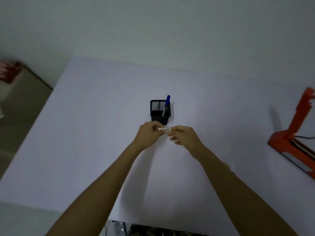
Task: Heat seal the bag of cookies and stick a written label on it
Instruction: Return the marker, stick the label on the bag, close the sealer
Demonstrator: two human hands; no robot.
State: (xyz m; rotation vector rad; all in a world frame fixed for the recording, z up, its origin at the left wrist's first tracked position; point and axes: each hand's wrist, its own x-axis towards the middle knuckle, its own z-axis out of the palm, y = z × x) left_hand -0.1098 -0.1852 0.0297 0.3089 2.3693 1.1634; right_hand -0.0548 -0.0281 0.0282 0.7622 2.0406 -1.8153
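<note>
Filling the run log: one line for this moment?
both hands: left hand and right hand pinch label | pen in holder | sealer open | bag unseen

pen holder [160, 110] mid-table, heat sealer [296, 138] far right, bare table [85, 133] elsewhere

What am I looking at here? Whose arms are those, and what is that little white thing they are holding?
The camera sits on a person's head and looks down, so the arms are that person's own. The left hand and the right hand together pinch a small white label above a white table. Behind the hands stands a black mesh pen holder with a blue marker in it, for writing. At the right edge is an orange heat sealer, a machine that melts bags shut; its arm is lifted. No cookie bag shows in this picture.
</note>
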